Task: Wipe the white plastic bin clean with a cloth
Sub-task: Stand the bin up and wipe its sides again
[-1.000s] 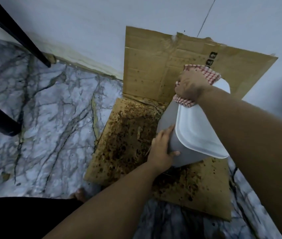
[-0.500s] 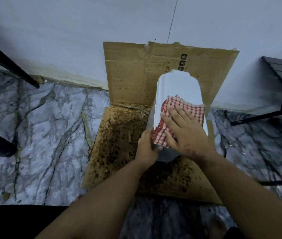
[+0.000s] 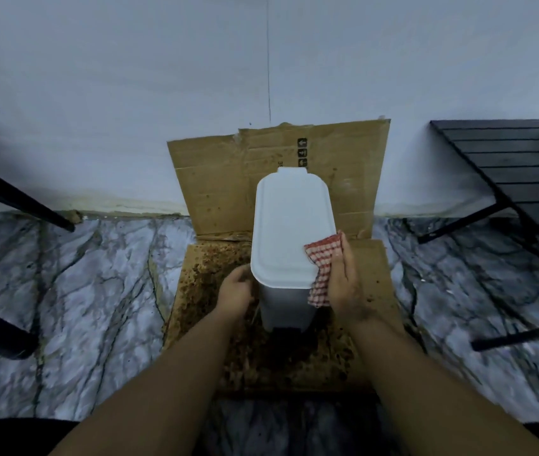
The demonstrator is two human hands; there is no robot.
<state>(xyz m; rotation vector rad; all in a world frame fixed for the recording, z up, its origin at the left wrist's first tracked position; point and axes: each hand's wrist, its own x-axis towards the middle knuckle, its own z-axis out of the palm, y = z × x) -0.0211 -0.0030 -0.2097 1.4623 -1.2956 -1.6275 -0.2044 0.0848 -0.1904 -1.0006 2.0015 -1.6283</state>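
The white plastic bin stands upright with its lid closed on a stained sheet of cardboard. My right hand presses a red-and-white checked cloth flat against the bin's right side, near the lid's edge. My left hand rests against the bin's left side just below the lid, fingers loosely bent; its fingertips are hidden behind the bin.
The cardboard's upright flap leans on the pale wall behind the bin. A black slatted table stands at the right, and dark chair legs at the left. Marble floor lies all around.
The bin has gone from tilted to upright. My right hand slid the cloth from the lid's top down to the bin's right side. My left hand stays at the left side.
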